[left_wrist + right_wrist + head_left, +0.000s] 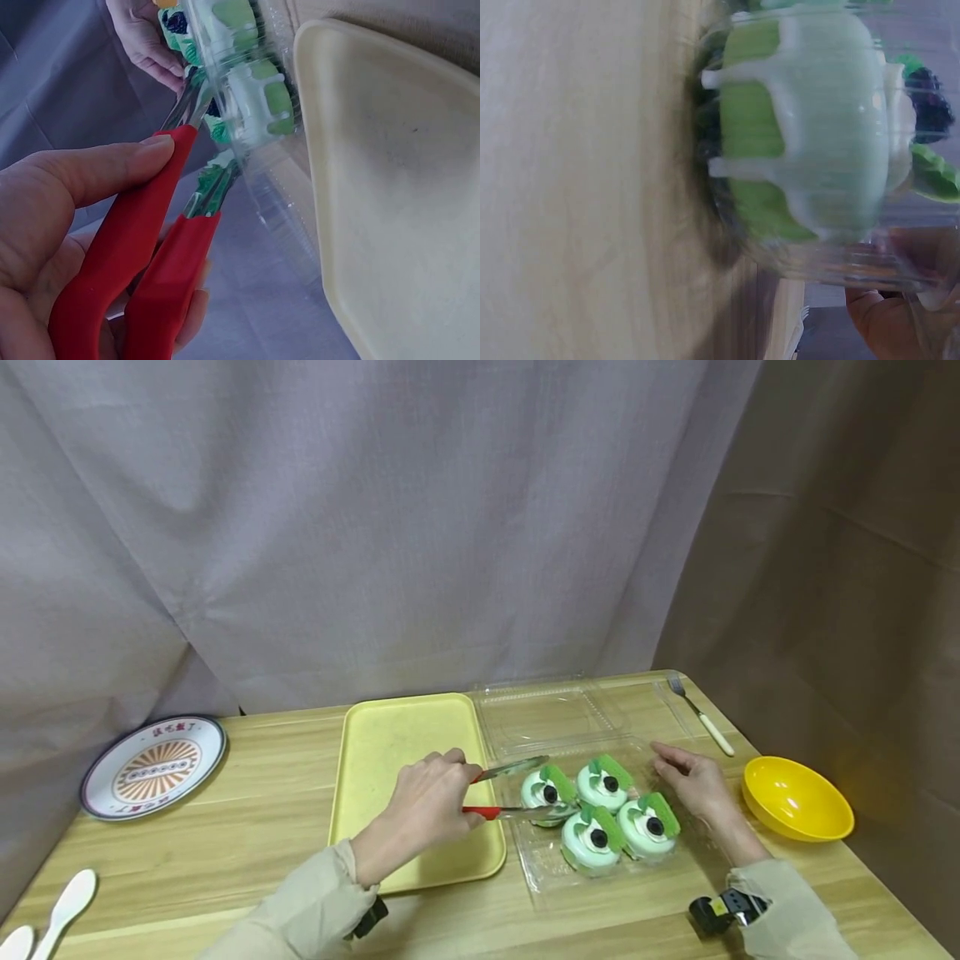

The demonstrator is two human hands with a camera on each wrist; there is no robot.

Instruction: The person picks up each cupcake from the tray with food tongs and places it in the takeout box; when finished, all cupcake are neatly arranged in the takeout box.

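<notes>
My left hand (431, 793) grips red-handled metal tongs (483, 812), thumb along one handle in the left wrist view. The tongs' arms lie spread on either side of the back-left pale green cake (542, 792). That cake sits with several alike, each topped with a dark cookie-like round and green pieces, in a clear plastic box (551, 870). At the box's right side, my right hand (697, 785) holds the edge with curled fingers. Seen from the right wrist, a cake (817, 120) shows through the clear wall, the right hand (889, 322) partly behind it.
A yellow tray (405, 731) lies left of the box, whose clear lid (547, 714) is folded back. To the right are a yellow bowl (798, 797) and a fork (701, 714). A patterned plate (153, 768) and white spoons (71, 897) lie at the left.
</notes>
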